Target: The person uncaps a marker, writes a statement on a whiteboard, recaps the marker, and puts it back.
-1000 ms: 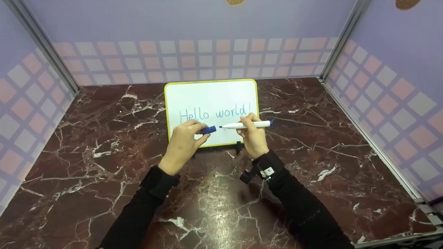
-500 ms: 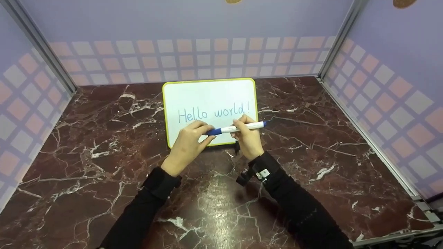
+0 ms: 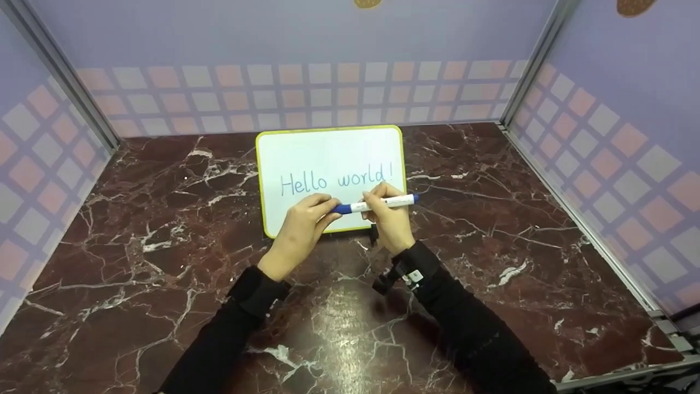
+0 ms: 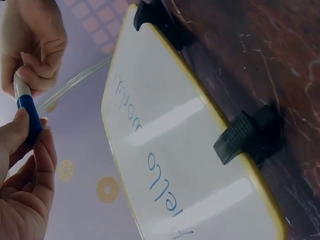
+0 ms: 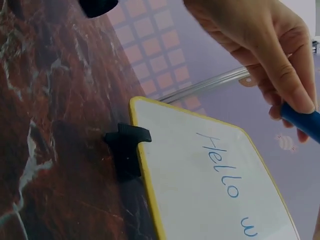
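Note:
A white marker (image 3: 389, 203) with a blue end is held level in front of the whiteboard, gripped around its barrel by my right hand (image 3: 390, 219). My left hand (image 3: 299, 227) pinches the blue cap (image 3: 343, 209) between thumb and fingers, and the cap sits on the marker's tip. In the left wrist view the cap (image 4: 30, 117) meets the white barrel (image 4: 21, 86). Behind both hands stands the yellow-framed whiteboard (image 3: 328, 150), tilted back, bearing "Hello world!" in blue handwriting. The hands cover part of its lower area.
Black clip feet (image 4: 242, 135) support the whiteboard's lower edge on the dark red marbled table (image 3: 164, 306). Purple walls with checkered bands (image 3: 306, 93) enclose the back and sides, joined by metal corner posts (image 3: 533, 63).
The cap and the marker's tip, apart one second ago, have come together. My left hand has shifted slightly right and my right hand slightly left.

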`<act>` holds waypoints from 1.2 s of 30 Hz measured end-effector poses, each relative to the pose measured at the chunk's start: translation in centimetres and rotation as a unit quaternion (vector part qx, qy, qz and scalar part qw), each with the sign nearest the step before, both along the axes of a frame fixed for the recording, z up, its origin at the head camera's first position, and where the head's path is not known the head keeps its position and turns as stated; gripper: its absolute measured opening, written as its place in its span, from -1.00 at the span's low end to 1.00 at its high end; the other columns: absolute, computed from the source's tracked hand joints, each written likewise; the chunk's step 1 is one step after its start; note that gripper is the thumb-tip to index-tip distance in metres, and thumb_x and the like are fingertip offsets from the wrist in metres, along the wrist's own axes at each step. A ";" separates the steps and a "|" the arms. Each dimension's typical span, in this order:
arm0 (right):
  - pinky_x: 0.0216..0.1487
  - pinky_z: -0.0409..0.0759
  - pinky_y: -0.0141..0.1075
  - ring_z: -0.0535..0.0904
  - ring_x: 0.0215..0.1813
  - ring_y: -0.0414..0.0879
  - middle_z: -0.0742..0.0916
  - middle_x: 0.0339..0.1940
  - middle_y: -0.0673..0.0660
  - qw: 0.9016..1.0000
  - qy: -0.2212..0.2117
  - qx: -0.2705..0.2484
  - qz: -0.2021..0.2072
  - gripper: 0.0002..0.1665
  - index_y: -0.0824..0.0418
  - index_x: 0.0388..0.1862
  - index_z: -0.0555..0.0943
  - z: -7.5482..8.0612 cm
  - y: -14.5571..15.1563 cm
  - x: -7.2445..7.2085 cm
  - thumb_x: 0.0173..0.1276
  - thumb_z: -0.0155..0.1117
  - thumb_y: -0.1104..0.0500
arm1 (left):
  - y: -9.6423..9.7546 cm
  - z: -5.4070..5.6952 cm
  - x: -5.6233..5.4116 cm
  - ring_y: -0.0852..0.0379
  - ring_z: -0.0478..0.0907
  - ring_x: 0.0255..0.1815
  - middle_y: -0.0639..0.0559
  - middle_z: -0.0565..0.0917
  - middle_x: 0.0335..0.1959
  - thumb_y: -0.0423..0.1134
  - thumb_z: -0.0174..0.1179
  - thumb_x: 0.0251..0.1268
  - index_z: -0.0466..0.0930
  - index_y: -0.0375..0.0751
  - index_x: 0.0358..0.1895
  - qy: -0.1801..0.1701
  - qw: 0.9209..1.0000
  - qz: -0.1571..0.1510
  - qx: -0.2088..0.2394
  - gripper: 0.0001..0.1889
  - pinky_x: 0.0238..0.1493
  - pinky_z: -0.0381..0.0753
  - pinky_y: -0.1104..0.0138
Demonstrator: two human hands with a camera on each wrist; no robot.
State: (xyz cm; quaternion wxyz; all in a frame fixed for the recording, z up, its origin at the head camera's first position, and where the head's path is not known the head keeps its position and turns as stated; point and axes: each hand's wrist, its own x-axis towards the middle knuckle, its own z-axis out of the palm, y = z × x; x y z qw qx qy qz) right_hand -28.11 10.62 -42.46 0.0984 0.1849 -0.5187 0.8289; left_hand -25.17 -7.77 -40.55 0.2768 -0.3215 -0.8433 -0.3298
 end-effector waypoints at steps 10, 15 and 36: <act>-0.62 0.34 -0.51 0.44 -0.63 -0.24 0.56 -0.61 -0.05 0.999 0.039 0.029 -0.005 -0.56 0.09 -0.67 0.37 0.3 -0.2 0.1 0.30 0.13 0.49 | -0.4 0.5 0.1 -0.06 0.71 -0.14 -0.18 0.73 -0.16 -0.27 0.27 0.29 0.74 -0.37 -0.11 -0.023 1.000 -0.013 0.007 -0.76 -0.06 0.74 0.24; -0.62 0.38 -0.49 0.49 -0.61 -0.20 0.64 -0.57 -0.02 0.997 0.060 0.052 0.026 -0.66 0.11 -0.61 0.46 1.3 0.8 -0.2 0.29 0.19 0.44 | -0.4 1.0 0.3 -0.04 0.71 -0.13 -0.17 0.72 -0.16 -0.23 0.25 0.31 0.73 -0.35 -0.07 -0.025 0.999 -0.019 0.019 -0.73 -0.06 0.75 0.25; -0.02 0.55 -0.14 0.60 -0.05 0.02 0.77 -0.19 0.06 0.621 0.530 0.453 -0.357 -0.57 0.10 -0.09 0.75 2.3 2.6 -1.0 0.00 0.62 0.14 | -1.8 1.3 -0.2 -0.08 0.67 -0.10 -0.19 0.68 -0.15 -0.27 0.27 0.30 0.71 -0.38 -0.06 0.019 0.997 0.068 -0.005 -0.74 -0.04 0.72 0.21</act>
